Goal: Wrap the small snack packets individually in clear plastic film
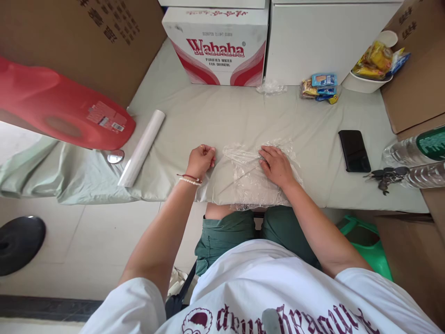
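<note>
Clear plastic film (pixel 248 178): one wrinkled sheet, spread at the front edge of the counter (pixel 194 116). My right hand (pixel 276 166): fingers slightly parted, laid on the film, probably to pin it flat. My left hand (pixel 202 160): grip drawn together just beside the film; whether it pinches any, I cannot tell. White roll (pixel 142 148): left, apart, seemingly leaving room. Black phone (pixel 354 150): right, flat, likewise aside. Wahaha water carton (pixel 219 48): rear, upright.
</note>
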`<action>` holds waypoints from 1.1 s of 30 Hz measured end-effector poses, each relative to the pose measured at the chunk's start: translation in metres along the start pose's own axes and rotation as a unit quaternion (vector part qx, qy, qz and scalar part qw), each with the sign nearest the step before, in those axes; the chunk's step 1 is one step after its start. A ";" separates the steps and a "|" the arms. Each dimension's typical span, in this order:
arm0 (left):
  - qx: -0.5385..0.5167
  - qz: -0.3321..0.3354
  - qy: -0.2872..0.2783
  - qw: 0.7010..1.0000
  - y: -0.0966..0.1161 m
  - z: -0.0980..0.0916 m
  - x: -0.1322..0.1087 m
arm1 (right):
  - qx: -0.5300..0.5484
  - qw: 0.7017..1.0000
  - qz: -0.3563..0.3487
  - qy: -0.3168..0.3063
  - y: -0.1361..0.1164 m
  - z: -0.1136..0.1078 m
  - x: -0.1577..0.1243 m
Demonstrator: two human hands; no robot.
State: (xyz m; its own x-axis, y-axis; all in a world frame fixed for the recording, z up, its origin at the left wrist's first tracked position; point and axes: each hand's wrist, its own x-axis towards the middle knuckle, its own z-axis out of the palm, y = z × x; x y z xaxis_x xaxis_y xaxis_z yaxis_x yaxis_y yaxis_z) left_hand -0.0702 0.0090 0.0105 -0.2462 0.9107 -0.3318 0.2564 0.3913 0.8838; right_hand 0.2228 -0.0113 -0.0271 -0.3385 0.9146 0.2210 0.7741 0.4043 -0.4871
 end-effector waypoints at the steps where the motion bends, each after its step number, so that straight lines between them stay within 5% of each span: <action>1: -0.005 0.004 0.004 1.000 -0.004 0.001 -0.007 | 0.001 1.000 0.000 0.000 0.000 0.000 0.000; 7: 0.074 0.039 -0.016 0.996 -0.012 0.022 -0.045 | -0.005 1.000 0.001 0.002 0.002 0.001 0.001; 16: 0.066 0.100 0.030 0.992 0.013 0.053 -0.034 | -0.028 1.000 -0.007 0.004 -0.001 0.002 -0.003; 20: 0.143 0.241 0.053 0.958 0.026 0.053 -0.031 | -0.036 0.999 -0.010 0.008 -0.002 0.001 -0.004; 23: 0.217 0.386 -0.027 0.896 0.047 0.059 -0.025 | -0.039 0.999 -0.014 0.009 -0.002 0.002 -0.004; 26: 0.257 0.455 -0.152 0.839 0.073 0.076 -0.005 | -0.045 0.999 -0.015 0.005 -0.001 0.004 -0.003; 30: 0.283 0.421 -0.231 0.830 0.099 0.093 0.029 | -0.055 0.998 -0.014 0.000 -0.002 0.003 -0.004; 33: 0.300 0.353 -0.274 0.843 0.109 0.085 0.041 | -0.051 0.998 -0.024 -0.001 -0.003 0.000 -0.005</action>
State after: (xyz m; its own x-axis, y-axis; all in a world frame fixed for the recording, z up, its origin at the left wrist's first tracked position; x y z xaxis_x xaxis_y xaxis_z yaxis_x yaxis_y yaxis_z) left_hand 0.0275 0.1006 0.0651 0.5921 0.8048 -0.0406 0.6247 -0.4266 0.6540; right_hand 0.2220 -0.0177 -0.0264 -0.3768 0.8945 0.2405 0.8074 0.4444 -0.3881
